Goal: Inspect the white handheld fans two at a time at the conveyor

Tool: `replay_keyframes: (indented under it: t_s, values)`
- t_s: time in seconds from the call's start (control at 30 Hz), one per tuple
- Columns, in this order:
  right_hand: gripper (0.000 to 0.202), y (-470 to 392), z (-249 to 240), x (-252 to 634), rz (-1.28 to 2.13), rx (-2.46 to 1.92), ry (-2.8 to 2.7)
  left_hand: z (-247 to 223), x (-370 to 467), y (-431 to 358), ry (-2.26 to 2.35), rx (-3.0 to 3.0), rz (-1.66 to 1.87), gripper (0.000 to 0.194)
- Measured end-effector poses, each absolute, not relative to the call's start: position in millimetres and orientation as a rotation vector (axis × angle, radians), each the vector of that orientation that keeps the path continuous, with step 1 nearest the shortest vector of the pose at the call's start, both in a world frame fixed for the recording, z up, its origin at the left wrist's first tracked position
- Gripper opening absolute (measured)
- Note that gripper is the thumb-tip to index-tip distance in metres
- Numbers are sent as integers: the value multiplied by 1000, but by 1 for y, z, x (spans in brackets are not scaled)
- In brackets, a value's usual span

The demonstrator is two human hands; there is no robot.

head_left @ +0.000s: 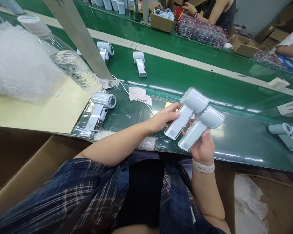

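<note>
Two light-blue devices, each a round barrel on a flat handle, are held side by side over the green bench. My left hand [164,117] is closed on the left device [182,118], thumb on its handle. My right hand [204,149] grips the right device [194,131] from below, near its handle; some fingers are hidden behind it. The two barrels touch or nearly touch. An opened device [97,112] with exposed inner parts lies on the bench to the left. Further back, another device [139,63] rests on the green belt.
A water bottle [70,61] and bubble wrap [21,65] stand at left, beside a slanted metal post [80,39]. A cloth [139,94] and white cable lie mid-bench. More devices [286,134] sit far right. Other people work across the belt near cardboard boxes [161,22].
</note>
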State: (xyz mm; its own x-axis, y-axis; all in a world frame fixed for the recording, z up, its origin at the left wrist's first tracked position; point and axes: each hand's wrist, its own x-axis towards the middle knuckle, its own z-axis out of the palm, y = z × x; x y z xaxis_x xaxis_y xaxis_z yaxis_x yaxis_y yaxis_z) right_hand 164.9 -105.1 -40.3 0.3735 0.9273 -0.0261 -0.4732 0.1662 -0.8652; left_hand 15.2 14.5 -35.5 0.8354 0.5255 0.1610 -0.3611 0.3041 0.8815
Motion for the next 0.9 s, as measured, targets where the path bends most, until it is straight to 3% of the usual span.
replay_keyframes:
  t_s: [0.53, 0.9]
  values:
    - [55, -119, -32, 166, 1005, -1035, -652, -21, 8, 8, 206, 1061, 505, 61]
    - [30, -115, -24, 168, 1091, -990, -575, -25, 16, 9, 256, 1131, 593, 57]
